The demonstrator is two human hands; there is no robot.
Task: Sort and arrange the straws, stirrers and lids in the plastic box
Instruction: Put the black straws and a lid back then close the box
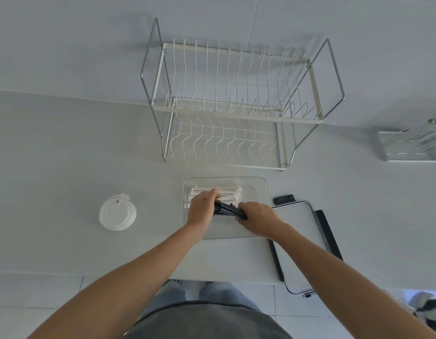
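We hold a bundle of black straws [228, 209] between our left hand [201, 209] and right hand [258, 217], over the clear plastic box [262, 192]. White paper-wrapped straws [222, 193] lie inside it at the far end. A stack of white lids [117, 212] sits well left on the counter [65, 167]; the box's lid [300, 231] lies just right.

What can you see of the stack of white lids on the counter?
The stack of white lids looks like round, moulded plastic cup lids, nested flat, top lid showing a small sip hole and raised tab at the far edge. It sits on the pale counter, left of the clear plastic box, apart from both hands.
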